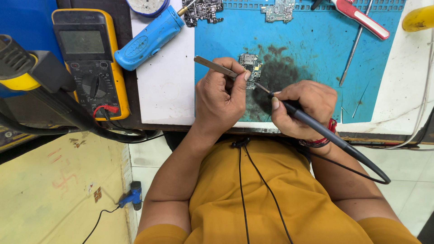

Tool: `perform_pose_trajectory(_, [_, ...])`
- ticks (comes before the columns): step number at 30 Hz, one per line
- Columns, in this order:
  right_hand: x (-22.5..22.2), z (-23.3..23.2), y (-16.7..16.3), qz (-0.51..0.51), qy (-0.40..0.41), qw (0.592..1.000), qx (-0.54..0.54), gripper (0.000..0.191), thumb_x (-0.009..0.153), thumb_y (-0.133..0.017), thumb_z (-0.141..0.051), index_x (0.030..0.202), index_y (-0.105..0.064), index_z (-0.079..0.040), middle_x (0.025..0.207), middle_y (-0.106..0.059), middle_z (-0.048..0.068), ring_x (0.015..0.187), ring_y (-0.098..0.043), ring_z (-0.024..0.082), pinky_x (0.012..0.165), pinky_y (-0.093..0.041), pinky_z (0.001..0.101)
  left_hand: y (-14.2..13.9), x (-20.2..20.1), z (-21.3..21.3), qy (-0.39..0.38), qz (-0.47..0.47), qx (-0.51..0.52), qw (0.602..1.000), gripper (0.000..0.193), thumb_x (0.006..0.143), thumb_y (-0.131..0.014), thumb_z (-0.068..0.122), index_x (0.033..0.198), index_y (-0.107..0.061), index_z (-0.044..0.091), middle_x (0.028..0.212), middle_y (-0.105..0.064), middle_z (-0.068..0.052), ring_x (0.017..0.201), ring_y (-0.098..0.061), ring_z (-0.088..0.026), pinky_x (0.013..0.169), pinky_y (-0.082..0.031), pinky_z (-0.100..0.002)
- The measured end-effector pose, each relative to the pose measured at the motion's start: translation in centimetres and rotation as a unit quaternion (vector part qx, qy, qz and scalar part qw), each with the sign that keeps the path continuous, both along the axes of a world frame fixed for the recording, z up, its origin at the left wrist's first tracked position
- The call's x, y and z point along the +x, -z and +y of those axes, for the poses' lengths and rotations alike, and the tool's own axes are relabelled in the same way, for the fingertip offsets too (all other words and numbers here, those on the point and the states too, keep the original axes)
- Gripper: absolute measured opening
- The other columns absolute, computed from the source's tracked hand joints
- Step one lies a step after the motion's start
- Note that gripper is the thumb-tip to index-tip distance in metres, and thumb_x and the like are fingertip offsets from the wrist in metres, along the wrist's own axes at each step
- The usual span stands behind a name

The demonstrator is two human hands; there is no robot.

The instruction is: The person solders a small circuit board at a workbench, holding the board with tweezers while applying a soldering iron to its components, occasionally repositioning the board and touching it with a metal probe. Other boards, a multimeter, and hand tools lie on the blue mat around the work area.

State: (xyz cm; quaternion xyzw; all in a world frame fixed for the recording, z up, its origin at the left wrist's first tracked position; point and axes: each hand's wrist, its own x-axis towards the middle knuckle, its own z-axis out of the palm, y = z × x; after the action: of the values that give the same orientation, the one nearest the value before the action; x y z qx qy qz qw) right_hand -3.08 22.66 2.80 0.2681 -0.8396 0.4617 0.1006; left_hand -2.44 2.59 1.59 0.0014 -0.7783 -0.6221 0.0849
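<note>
Head view, frame centre: my left hand (220,97) pinches tweezers (215,67) on a small circuit board (251,68); right hand (304,108) grips a soldering iron (332,138) touching it.

The head camera is looking straight down from close above. It is facing the mat (316,49) and the person's lap.

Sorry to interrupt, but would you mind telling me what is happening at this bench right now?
A person is working on a small circuit board lying on a blue mat. The left hand holds metal tweezers against the board, while the right hand holds a black soldering iron, its tip at the board. A yellow multimeter sits off to the left.
</note>
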Motion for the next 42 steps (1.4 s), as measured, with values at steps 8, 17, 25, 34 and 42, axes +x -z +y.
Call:
perform_pose_trajectory(8, [0.07, 0.03, -0.07, -0.003, -0.008, 1.000, 0.005, 0.015, 0.082, -0.075, 0.000, 0.090, -0.063, -0.003, 0.080, -0.069, 0.011, 0.069, -0.069, 0.026, 0.061, -0.052, 0.0312, 0.09, 0.14, 0.07, -0.003, -0.005, 0.002, 1.000, 0.011, 0.102, -0.069, 0.003, 0.105, -0.059, 0.004, 0.076, -0.063, 0.000, 0.063, -0.060, -0.003, 0.056, -0.047, -0.021])
perform_pose_trajectory(17, [0.09, 0.03, -0.16, -0.002, -0.008, 1.000, 0.005, 0.015, 0.082, -0.075, 0.000, 0.090, -0.063, -0.003, 0.081, -0.069, 0.011, 0.066, -0.069, 0.025, 0.061, -0.053, 0.0313, -0.01, 0.13, 0.06, -0.003, -0.006, 0.002, 1.000, 0.012, 0.102, -0.069, 0.002, 0.105, -0.058, 0.004, 0.075, -0.062, 0.001, 0.062, -0.059, -0.003, 0.055, -0.047, -0.022])
perform_pose_trajectory(25, [-0.02, 0.08, -0.32, -0.008, -0.016, 1.000, 0.008, 0.015, 0.081, -0.075, 0.000, 0.088, -0.063, -0.003, 0.080, -0.069, 0.011, 0.068, -0.069, 0.026, 0.060, -0.052, 0.0312, -0.04, 0.09, 0.06, -0.003, -0.002, -0.005, 1.000, 0.012, 0.102, -0.070, 0.002, 0.105, -0.058, 0.004, 0.075, -0.061, 0.001, 0.062, -0.058, -0.003, 0.055, -0.045, -0.022])
perform_pose_trajectory(34, [0.01, 0.11, -0.29, -0.009, -0.014, 1.000, 0.007, 0.015, 0.081, -0.075, 0.000, 0.089, -0.063, -0.003, 0.079, -0.069, 0.010, 0.068, -0.068, 0.026, 0.060, -0.052, 0.0312, -0.03, 0.12, 0.05, 0.001, -0.005, -0.003, 1.000, 0.011, 0.102, -0.069, 0.002, 0.105, -0.058, 0.004, 0.075, -0.061, 0.001, 0.062, -0.058, -0.003, 0.055, -0.045, -0.022])
perform_pose_trajectory(42, [0.07, 0.03, -0.17, -0.010, -0.011, 1.000, 0.008, 0.015, 0.082, -0.075, 0.000, 0.090, -0.063, -0.003, 0.080, -0.069, 0.011, 0.069, -0.069, 0.026, 0.061, -0.053, 0.0314, -0.01, 0.05, -0.04, -0.001, -0.002, -0.001, 1.000, 0.011, 0.102, -0.069, 0.002, 0.104, -0.059, 0.004, 0.075, -0.062, 0.001, 0.062, -0.058, -0.003, 0.055, -0.045, -0.022])
